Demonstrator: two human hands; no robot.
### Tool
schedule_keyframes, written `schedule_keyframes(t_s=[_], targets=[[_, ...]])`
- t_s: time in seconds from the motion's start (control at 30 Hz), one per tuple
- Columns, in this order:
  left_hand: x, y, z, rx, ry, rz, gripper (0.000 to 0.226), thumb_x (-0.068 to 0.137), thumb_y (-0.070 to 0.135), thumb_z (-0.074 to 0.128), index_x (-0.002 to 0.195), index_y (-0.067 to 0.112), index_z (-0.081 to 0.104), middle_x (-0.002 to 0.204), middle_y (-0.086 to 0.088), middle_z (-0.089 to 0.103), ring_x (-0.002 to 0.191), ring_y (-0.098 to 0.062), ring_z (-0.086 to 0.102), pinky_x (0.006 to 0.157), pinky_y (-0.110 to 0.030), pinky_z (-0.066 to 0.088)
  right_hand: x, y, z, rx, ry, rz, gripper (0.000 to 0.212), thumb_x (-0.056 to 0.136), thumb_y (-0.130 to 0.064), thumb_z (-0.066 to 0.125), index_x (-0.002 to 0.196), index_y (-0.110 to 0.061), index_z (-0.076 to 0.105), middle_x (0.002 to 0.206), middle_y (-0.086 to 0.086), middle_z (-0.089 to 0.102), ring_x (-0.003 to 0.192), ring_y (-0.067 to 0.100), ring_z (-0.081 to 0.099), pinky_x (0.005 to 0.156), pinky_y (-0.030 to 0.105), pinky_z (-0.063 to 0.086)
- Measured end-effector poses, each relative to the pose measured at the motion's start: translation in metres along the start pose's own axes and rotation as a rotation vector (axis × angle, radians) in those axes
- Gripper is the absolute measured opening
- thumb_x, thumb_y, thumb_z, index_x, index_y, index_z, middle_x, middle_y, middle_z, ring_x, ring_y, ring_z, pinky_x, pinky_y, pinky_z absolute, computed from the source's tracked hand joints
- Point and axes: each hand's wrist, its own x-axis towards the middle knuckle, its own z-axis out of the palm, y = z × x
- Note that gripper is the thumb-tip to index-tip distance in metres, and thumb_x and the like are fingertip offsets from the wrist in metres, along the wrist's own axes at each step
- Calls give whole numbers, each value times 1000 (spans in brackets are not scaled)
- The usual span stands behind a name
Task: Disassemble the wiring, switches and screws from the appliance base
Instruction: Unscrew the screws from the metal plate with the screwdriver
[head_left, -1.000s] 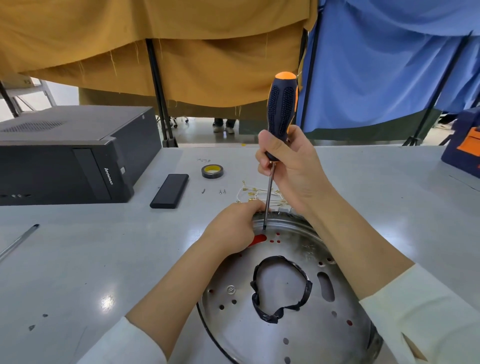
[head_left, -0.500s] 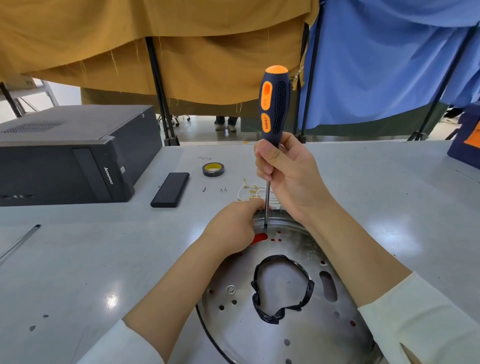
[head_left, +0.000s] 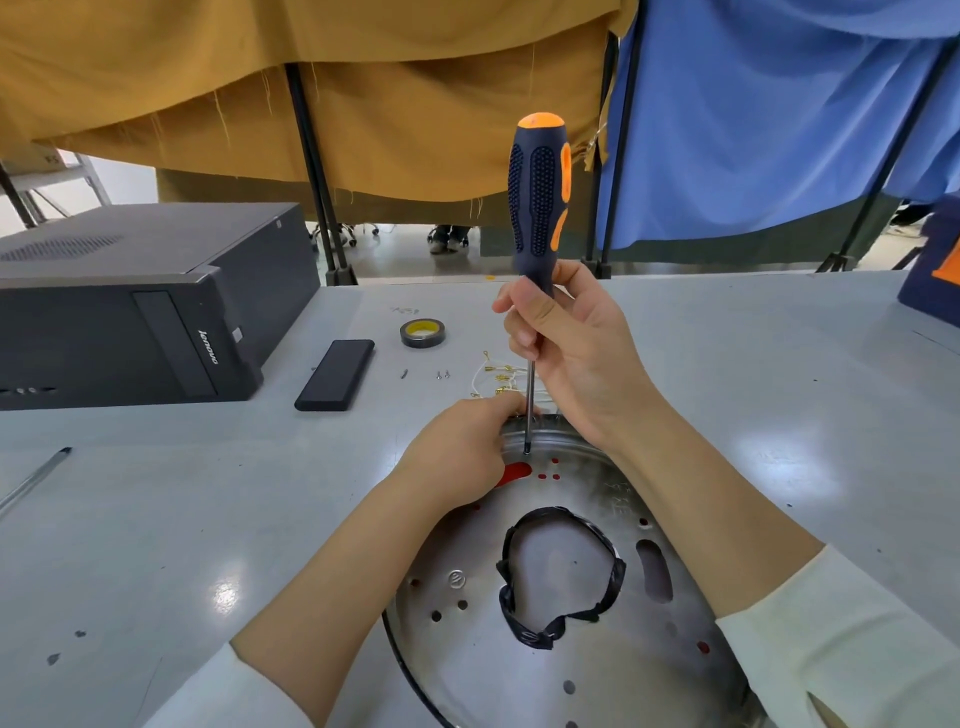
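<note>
On the grey desk (head_left: 156, 519) the right hand (head_left: 576, 353) gripped the upright screwdriver (head_left: 537, 208) — its tip wanted firm, square seating in the screw while the left hand (head_left: 457, 457) clutched the metal appliance base (head_left: 597, 665) rim.

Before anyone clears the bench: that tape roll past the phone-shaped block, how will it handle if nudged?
The tape roll lies flat on the table, so a nudge probably slides it rather than rolls it. It looks thin and hollow, likely light. Set on edge, it would probably roll.

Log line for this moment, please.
right hand grips screwdriver | tip on appliance base far rim | left hand holds rim
</note>
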Motion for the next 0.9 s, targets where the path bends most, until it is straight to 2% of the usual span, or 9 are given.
schedule_keyframes(t_s=[0.07, 0.2, 0.3, 0.37, 0.5, 0.6, 0.77, 0.83, 0.9], targets=[[1, 0, 0, 3, 0, 0, 41, 84, 17, 61, 123, 27, 54, 107, -1, 66, 94, -25, 60, 79, -42, 52, 0, 0, 0, 8, -24, -8, 6, 96, -8, 48, 101, -7, 50, 82, 5, 66, 58, 12, 40, 55, 20, 36], [1, -1, 1, 2, 5, -2, 45, 85, 12, 57, 126, 30, 53, 111, -1, 66, 100, -25, 59, 83, -43, 50, -1, 0, 2, -13, -18, 24, 27, 102, -17, 35, 108, -3, 57, 82, 3, 62, 60, 11, 37, 57, 22, 31], [0, -1, 1, -1, 9, -4, 45, 84, 12, 56, 125, 29, 53, 112, -1, 65, 100, -24, 59, 83, -43, 51, -2, -2, 2, 11, -13, 53, 27, 99, -20, 38, 112, -1, 52, 78, 4, 60, 60, 12, 36, 59, 26, 29], [1, -1, 1, 5, 5, -6, 43, 85, 14, 58, 125, 27, 53, 112, -1, 65, 99, -25, 60, 82, -43, 52, -1, -3, 2, 54, -6, 73, 17, 96, -16, 44, 108, -5, 47, 77, 6, 60, 59, 13, 35, 58, 26, 30], [0, -1, 1, -3, 7, -2, 42, 85, 14, 58, 124, 27, 54, 111, -1, 66, 98, -24, 60, 82, -43, 51, 0, -1, 1, 31, 23, 74, 13, 90, -7, 58, 97, -7, 48, 72, 4, 59, 55, 11, 37, 53, 21, 34], [0, -1, 1, -5, 12, 4, 44, 85, 13, 57, 125, 30, 54, 110, 0, 66, 97, -24, 60, 81, -42, 51, 0, 0, -1, 22, 10, 36, 1, 95, -7, 49, 95, -7, 50, 74, 4, 62, 56, 11, 39, 54, 21, 35], [-1, -1, 0, -1, 18, 10, 46, 84, 15, 58, 127, 31, 53, 114, 1, 65, 102, -24, 59, 84, -41, 50, 1, 2, -2, -18, 2, 40, 30, 103, -21, 33, 109, -3, 56, 75, 2, 57, 61, 11, 36, 58, 24, 31], [-1, 0, 0, 6, 19, 9, 47, 84, 16, 59, 128, 32, 53, 113, 2, 66, 102, -23, 59, 84, -40, 50, 2, 2, -2, 1, -1, 52, 31, 100, -27, 36, 111, -3, 53, 72, 1, 50, 59, 10, 34, 58, 24, 28], [-1, 0, 0, 9, 21, 3, 43, 85, 16, 59, 125, 31, 54, 110, 1, 66, 98, -24, 59, 81, -40, 51, 2, 2, -2, -3, 31, 46, 22, 97, -24, 44, 109, -6, 47, 70, 1, 45, 57, 9, 32, 56, 25, 26]])
